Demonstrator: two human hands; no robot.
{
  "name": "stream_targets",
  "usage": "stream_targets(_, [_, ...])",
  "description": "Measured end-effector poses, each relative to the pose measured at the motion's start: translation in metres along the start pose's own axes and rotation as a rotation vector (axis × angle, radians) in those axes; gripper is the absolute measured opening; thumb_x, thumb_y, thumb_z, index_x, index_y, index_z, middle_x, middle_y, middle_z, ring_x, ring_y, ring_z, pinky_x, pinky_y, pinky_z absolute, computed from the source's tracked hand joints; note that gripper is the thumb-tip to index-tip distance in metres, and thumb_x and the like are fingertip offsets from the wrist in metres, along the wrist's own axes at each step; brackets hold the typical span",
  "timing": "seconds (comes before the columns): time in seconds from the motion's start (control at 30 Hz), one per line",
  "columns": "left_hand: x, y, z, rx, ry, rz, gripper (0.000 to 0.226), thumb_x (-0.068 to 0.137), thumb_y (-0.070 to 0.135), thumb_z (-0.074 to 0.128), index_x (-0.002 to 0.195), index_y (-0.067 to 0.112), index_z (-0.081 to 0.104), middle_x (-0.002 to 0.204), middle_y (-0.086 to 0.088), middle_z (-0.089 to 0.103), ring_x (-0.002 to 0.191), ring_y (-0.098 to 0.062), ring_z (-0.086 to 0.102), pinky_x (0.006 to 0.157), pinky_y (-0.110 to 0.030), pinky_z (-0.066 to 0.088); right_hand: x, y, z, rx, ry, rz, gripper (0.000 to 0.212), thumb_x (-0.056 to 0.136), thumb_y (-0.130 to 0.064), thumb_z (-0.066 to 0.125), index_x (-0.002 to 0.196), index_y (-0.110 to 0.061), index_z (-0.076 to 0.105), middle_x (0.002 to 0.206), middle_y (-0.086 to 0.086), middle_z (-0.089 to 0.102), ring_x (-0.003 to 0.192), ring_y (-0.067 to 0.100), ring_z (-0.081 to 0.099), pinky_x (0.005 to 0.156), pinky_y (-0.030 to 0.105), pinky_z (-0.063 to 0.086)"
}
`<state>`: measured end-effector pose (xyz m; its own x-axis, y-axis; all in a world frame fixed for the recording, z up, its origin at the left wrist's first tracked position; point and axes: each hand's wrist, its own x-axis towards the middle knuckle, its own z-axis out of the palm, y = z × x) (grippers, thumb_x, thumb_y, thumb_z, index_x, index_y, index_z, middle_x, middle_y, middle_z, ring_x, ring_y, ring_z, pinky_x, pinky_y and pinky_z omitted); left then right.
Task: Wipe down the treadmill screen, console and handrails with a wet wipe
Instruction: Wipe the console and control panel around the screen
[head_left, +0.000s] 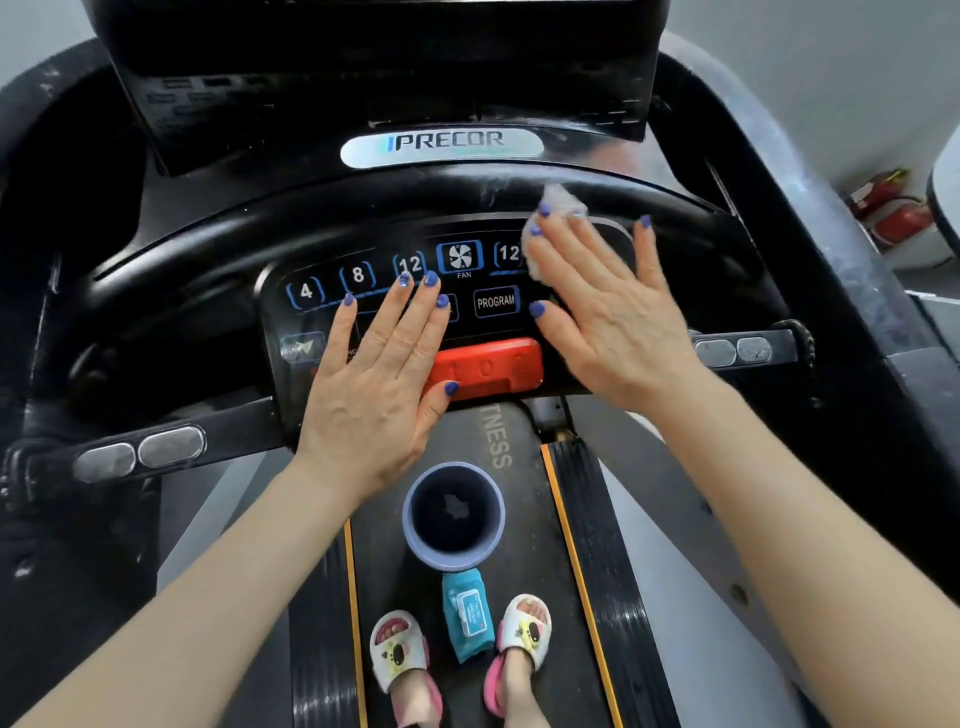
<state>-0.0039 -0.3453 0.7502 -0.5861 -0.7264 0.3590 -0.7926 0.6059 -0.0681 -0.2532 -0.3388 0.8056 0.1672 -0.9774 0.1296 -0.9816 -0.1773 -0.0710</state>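
A black Precor treadmill console (363, 218) is seen from above, its curved button panel running left to right, with the dark screen (374, 62) tilted above it. Two black handrails with oval metal sensor pads are shown, the left handrail (130, 457) and the right handrail (743, 351), each extending sideways from the panel. The black running belt (467, 597), edged by two orange stripes, is stretched lengthwise below. Two hands are laid on the panel. The left hand (374, 384) is spread flat, fingers straight, nothing grasped, its thumb resting on the red stop bar (488, 366). A crumpled white wet wipe (550, 228) is pressed under the straight fingers of the right hand (608, 312), over the panel's right buttons and partly hiding them. One round purple-rimmed bin (453, 517) is stood on the belt, a scrap seen inside. One blue wipe packet (467, 616) is laid lengthwise between two feet in white cartoon slippers (397, 649). Two red fire extinguishers (898, 213) are seen at right.
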Motion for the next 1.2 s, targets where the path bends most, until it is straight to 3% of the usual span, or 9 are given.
stream_targets(0.17, [0.001, 0.002, 0.000, 0.012, -0.001, -0.004, 0.065, 0.106, 0.046, 0.025, 0.158, 0.009, 0.018, 0.166, -0.008, 0.015, 0.154, -0.024, 0.013, 0.124, -0.052, 0.006, -0.008, 0.008, 0.000, 0.088, 0.037, 0.180, 0.071, 0.097, -0.052, 0.021, 0.161, -0.020, 0.011, 0.169, -0.005, 0.002, 0.154, 0.010, -0.004, 0.120, 0.043, -0.018])
stream_targets(0.33, [0.000, 0.002, 0.001, 0.027, 0.022, -0.005, 0.064, 0.107, 0.046, 0.024, 0.158, 0.007, 0.022, 0.166, -0.009, 0.016, 0.153, -0.026, 0.016, 0.124, -0.054, 0.009, -0.002, -0.022, 0.008, 0.049, 0.042, 0.010, 0.073, 0.099, -0.054, 0.024, 0.161, -0.016, 0.014, 0.168, -0.001, 0.004, 0.155, 0.015, 0.000, 0.124, 0.047, -0.011])
stream_targets(0.43, [0.001, 0.003, 0.001, 0.023, 0.020, -0.004, 0.064, 0.107, 0.047, 0.020, 0.158, 0.008, 0.021, 0.166, -0.008, 0.016, 0.153, -0.025, 0.016, 0.124, -0.053, 0.007, -0.012, 0.006, 0.007, 0.020, 0.058, 0.079, 0.070, 0.099, -0.053, 0.023, 0.160, -0.019, 0.016, 0.168, -0.002, 0.008, 0.155, 0.012, 0.004, 0.122, 0.048, -0.012])
stream_targets(0.6, [0.000, 0.002, 0.003, 0.029, 0.017, -0.008, 0.064, 0.107, 0.047, 0.023, 0.158, 0.009, 0.019, 0.166, -0.007, 0.014, 0.154, -0.024, 0.013, 0.124, -0.052, 0.005, 0.000, 0.018, 0.003, 0.071, 0.043, 0.135, 0.071, 0.100, -0.053, 0.020, 0.161, -0.020, 0.005, 0.168, -0.005, -0.003, 0.154, 0.011, -0.005, 0.120, 0.043, -0.018])
stream_targets(0.9, [0.000, 0.003, 0.003, 0.017, 0.033, -0.016, 0.063, 0.107, 0.046, 0.023, 0.158, 0.009, 0.019, 0.166, -0.006, 0.014, 0.154, -0.023, 0.012, 0.125, -0.050, 0.002, -0.070, 0.029, 0.029, 0.106, 0.035, 0.129, 0.070, 0.100, -0.047, 0.031, 0.160, -0.014, 0.015, 0.168, 0.000, 0.006, 0.155, 0.012, 0.000, 0.123, 0.042, -0.012])
stream_targets(1.2, [0.000, 0.003, 0.003, 0.013, 0.025, -0.018, 0.064, 0.106, 0.045, 0.026, 0.159, 0.010, 0.017, 0.167, -0.007, 0.013, 0.154, -0.023, 0.011, 0.124, -0.052, 0.004, -0.005, -0.009, 0.008, 0.095, 0.054, 0.059, 0.071, 0.101, -0.053, 0.023, 0.161, -0.015, 0.012, 0.169, 0.002, 0.003, 0.155, 0.017, -0.002, 0.122, 0.044, -0.013])
